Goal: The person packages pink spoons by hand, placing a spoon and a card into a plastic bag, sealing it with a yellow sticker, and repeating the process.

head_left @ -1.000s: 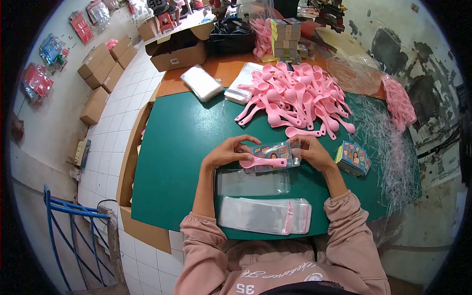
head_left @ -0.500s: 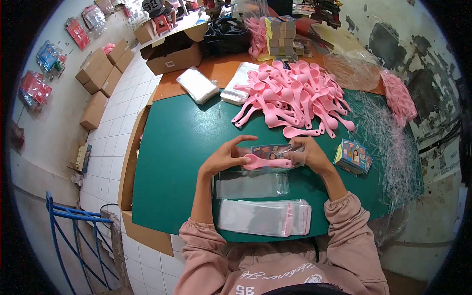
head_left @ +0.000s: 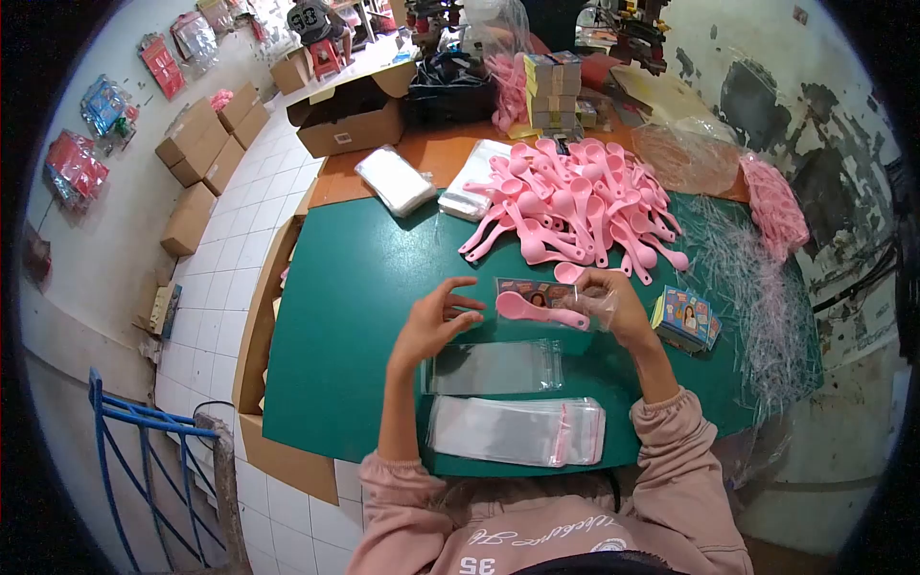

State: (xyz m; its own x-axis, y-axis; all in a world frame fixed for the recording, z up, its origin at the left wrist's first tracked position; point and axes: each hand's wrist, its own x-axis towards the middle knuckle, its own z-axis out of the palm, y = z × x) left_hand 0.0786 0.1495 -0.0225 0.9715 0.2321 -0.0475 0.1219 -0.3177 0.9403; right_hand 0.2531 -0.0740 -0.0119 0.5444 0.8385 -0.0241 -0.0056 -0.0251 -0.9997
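A pink plastic spoon (head_left: 539, 310) lies across a dark printed card (head_left: 519, 287), both inside a clear plastic bag (head_left: 602, 309). My right hand (head_left: 621, 305) pinches the bag at its right end, above the green table. To the left of the bag, my left hand (head_left: 433, 321) is apart from it, its fingers spread and holding nothing. Below my hands lie a few flat clear bags (head_left: 494, 367) and a thicker stack of clear bags (head_left: 498, 431). A large heap of pink spoons (head_left: 580, 206) lies beyond, with one loose spoon partly behind my right hand.
Small printed cards (head_left: 685, 318) are stacked on the right of the green table (head_left: 335, 316). Wrapped bag packs (head_left: 395, 180) lie at the back, near an open cardboard box (head_left: 350, 125). Crumpled plastic film (head_left: 747, 287) covers the right edge. A person (head_left: 316, 24) sits far back.
My left hand has let go of the bag and moved left, its fingers now spread. My right hand still holds the bag with the spoon and card, slightly further right.
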